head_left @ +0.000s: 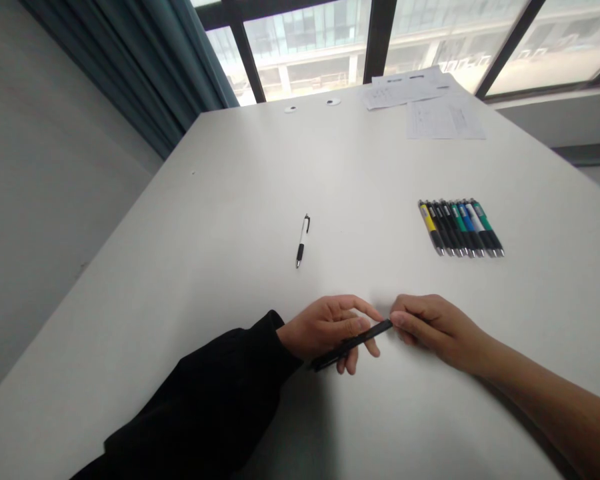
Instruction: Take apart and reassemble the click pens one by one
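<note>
Head view: my right hand point(430, 327) is closed on the right-hand end of a black pen point(377, 331), the end pinched between thumb and fingers. The pen slants down toward the near left, at the near side of the white table point(230, 220). My left hand point(330, 327), in a black sleeve point(220, 387), is at the pen's middle, thumb along it and fingers partly spread; whether it grips firmly I cannot tell. A white pen with a black grip point(303, 240) lies alone beyond my left hand. Far right, a row of pens point(460, 228) lies side by side, yellow leftmost, green rightmost. Papers point(445, 119) lie at the far edge.
</note>
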`<act>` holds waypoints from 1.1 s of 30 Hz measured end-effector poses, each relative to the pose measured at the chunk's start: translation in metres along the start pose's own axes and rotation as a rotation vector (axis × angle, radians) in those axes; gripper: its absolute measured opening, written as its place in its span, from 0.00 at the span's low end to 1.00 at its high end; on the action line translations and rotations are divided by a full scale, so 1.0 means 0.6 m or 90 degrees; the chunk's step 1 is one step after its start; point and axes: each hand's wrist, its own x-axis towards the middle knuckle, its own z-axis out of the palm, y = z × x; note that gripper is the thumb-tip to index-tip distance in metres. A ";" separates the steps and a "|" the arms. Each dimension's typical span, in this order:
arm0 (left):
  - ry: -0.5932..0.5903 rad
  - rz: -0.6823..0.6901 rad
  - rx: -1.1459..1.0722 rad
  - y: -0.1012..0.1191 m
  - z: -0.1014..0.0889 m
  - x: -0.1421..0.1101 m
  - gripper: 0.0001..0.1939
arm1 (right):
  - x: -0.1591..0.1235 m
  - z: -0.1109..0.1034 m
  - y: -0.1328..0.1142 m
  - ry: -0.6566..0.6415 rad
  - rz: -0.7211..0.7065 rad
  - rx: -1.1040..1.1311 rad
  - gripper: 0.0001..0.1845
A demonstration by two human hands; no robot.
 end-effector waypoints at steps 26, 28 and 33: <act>0.241 0.252 0.561 0.000 0.022 -0.004 0.27 | 0.002 0.029 -0.007 0.025 0.046 0.202 0.19; 0.256 0.215 0.512 -0.003 0.022 -0.002 0.30 | 0.000 0.031 -0.008 0.040 0.036 0.185 0.17; 0.266 0.186 0.457 -0.007 0.020 0.001 0.33 | 0.000 0.030 -0.004 0.084 -0.008 0.102 0.14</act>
